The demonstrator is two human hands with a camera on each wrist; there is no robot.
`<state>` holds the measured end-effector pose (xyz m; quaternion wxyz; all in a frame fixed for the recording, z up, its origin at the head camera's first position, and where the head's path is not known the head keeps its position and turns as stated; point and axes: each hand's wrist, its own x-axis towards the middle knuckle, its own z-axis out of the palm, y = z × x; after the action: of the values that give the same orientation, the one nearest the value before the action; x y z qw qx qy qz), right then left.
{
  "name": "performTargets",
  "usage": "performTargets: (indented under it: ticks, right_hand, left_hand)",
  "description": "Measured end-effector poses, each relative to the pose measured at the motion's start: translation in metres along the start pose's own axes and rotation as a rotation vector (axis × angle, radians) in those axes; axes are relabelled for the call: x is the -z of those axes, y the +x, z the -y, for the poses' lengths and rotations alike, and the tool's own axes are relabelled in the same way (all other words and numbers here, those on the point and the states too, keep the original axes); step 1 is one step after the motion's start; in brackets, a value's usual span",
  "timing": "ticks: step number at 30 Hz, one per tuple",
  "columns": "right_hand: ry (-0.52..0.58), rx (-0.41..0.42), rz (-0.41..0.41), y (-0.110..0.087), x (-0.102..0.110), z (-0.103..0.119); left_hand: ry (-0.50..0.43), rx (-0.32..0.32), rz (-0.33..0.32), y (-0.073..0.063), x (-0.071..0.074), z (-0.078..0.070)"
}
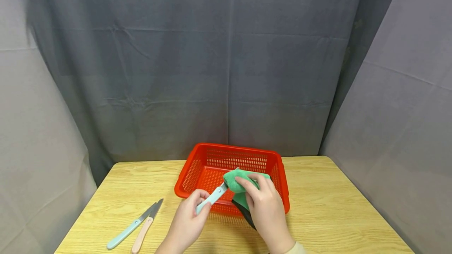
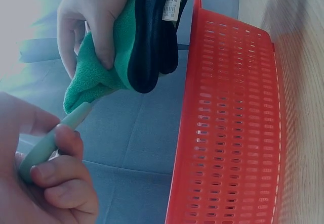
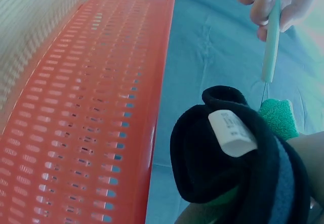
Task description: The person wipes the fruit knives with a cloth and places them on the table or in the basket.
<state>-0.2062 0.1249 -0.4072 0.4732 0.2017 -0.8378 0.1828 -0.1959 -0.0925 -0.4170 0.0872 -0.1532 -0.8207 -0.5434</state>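
My left hand (image 1: 190,216) grips the pale mint handle of a knife (image 1: 212,199), its blade pointing up and right. A green cloth (image 1: 236,180) with a black edge is wrapped over most of that blade, and only a bit of metal shows near the handle and at the tip. My right hand (image 1: 264,203) pinches the cloth around the blade. In the left wrist view, a white label (image 2: 171,9) shows on the cloth's black side. Both hands are above the near side of a red plastic basket (image 1: 179,185).
On the wooden table (image 1: 328,207), left of the basket, lie two more knives: one with a mint handle (image 1: 124,235) and one with a pale pink handle (image 1: 142,235). Their blades touch or nearly touch. Grey curtains (image 1: 169,69) hang behind and at the sides.
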Motion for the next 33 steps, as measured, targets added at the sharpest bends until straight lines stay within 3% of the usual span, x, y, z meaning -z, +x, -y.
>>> performTargets:
  ticks: [17, 23, 33]
  right_hand:
    - [-0.012, -0.081, -0.011, 0.001, -0.001, -0.019]
    - [-0.008, -0.114, -0.048, 0.002, 0.002, -0.022]
    - [-0.017, -0.144, -0.085, 0.006, 0.01, -0.025]
  left_hand:
    - [0.013, -0.011, 0.031, -0.001, -0.002, -0.003]
    - [0.018, 0.001, 0.037, -0.001, -0.001, -0.002]
    - [0.06, 0.019, 0.0, 0.002, -0.001, 0.001]
